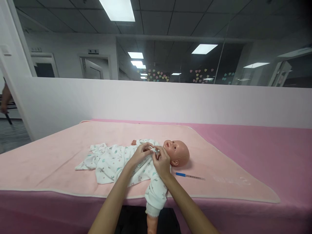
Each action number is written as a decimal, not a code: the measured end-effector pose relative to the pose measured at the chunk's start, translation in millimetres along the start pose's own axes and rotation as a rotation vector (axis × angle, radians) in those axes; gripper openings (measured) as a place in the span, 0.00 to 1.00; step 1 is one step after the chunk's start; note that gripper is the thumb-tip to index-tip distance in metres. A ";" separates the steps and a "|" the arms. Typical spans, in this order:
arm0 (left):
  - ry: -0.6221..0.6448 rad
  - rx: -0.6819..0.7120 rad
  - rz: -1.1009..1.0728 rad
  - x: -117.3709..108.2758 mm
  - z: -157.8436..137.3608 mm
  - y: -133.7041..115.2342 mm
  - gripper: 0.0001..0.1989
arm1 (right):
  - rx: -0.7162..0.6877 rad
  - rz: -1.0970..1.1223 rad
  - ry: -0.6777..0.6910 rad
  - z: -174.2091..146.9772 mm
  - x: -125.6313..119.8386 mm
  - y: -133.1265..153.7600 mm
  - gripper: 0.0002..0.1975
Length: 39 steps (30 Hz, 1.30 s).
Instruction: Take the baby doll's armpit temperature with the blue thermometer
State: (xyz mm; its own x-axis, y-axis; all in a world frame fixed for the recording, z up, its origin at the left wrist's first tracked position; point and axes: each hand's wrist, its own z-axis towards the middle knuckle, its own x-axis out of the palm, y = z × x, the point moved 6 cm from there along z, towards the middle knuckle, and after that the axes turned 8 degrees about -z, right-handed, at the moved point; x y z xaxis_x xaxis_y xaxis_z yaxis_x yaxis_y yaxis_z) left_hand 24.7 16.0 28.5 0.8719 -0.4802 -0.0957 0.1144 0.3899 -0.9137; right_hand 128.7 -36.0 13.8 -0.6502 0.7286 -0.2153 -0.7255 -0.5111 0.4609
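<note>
A baby doll (179,152) lies on its back, its bald head to the right. It wears a white patterned baby outfit (109,162), whose flat legs spread to the left. At the doll's neck my left hand (143,152) pinches the front of the outfit. Close beside it, my right hand (161,162) is closed on the same fabric just below the chin; the exact spot between the fingertips is partly hidden. One doll arm (152,224) hangs past the table's front edge, its sleeve near my right wrist. Right of my hands lies a thin clear thermometer with a blue end (190,176).
A peach blanket (56,162) lies over the pink table cover (275,152). A low white wall (170,102) with glass above it stands behind the table. At the far left, another person's arm (6,97) shows through an opening.
</note>
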 end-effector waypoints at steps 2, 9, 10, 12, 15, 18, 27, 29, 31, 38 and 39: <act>-0.026 0.066 0.097 -2.2 -9.1 -5.8 0.09 | 0.007 -0.006 -0.001 0.0 0.0 -1.1 0.10; -0.199 0.223 0.551 -15.2 -52.4 -22.9 0.08 | 0.029 -0.030 -0.057 0.6 -2.7 -2.5 0.10; -0.197 0.252 0.605 -13.6 -56.3 -24.9 0.09 | 0.024 -0.034 -0.064 0.6 -3.9 -1.2 0.10; -0.187 0.302 0.694 -8.9 -61.2 -27.3 0.09 | -0.021 -0.042 -0.044 0.5 -5.3 4.2 0.11; -0.194 0.346 0.783 -3.2 -63.7 -27.4 0.09 | -0.191 -0.042 0.061 -0.8 -4.3 19.1 0.12; -0.222 0.379 0.828 -1.5 -64.3 -26.2 0.10 | -0.317 -0.029 0.176 -3.2 -1.9 30.1 0.13; -0.228 0.388 0.936 1.9 -64.0 -22.1 0.11 | -0.258 -0.039 0.191 -3.6 -0.4 24.6 0.06; -0.221 0.378 0.953 3.3 -63.7 -21.9 0.12 | -0.241 -0.034 0.207 -3.9 0.0 23.6 0.06; -0.209 0.373 0.965 4.8 -63.7 -22.1 0.12 | -0.229 -0.027 0.220 -3.9 0.0 23.2 0.05; -0.198 0.366 1.031 8.0 -62.7 -22.8 0.10 | -0.199 -0.045 0.222 -4.1 1.5 21.2 0.05; -0.194 0.364 1.051 8.6 -62.0 -22.3 0.09 | -0.190 -0.044 0.221 -4.1 2.1 20.1 0.05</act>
State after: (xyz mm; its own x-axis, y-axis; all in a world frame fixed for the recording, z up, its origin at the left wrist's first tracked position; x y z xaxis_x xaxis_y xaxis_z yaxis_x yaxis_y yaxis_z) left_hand 0.2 -45.5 23.6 0.6728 0.3390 -0.6575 -0.6157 0.7493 -0.2437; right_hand 111.8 -46.6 19.1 -0.6355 0.6456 -0.4236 -0.7697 -0.5727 0.2820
